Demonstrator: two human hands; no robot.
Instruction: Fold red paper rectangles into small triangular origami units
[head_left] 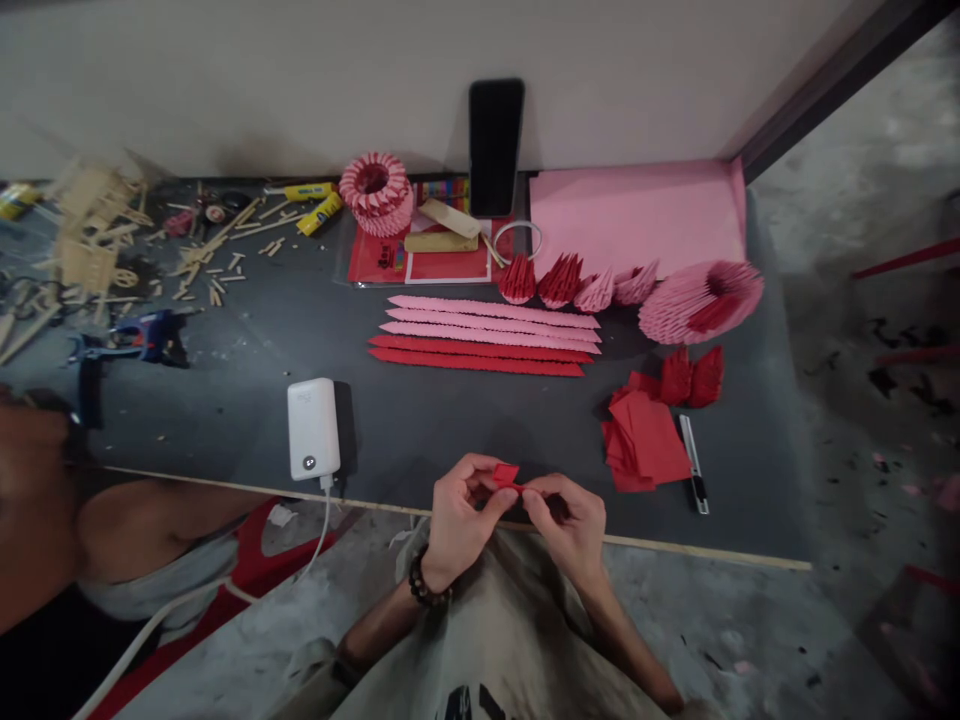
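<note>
The left hand (461, 515) and right hand (570, 520) jointly pinch a folded red paper strip (506, 475), with red paper slips (649, 440) at two o'clock from them.

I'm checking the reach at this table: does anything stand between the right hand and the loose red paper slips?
Nothing visible does. Between the right hand and the red paper slips, only dark tabletop shows. The utility knife lies to the right of the slips, off that path.
</note>
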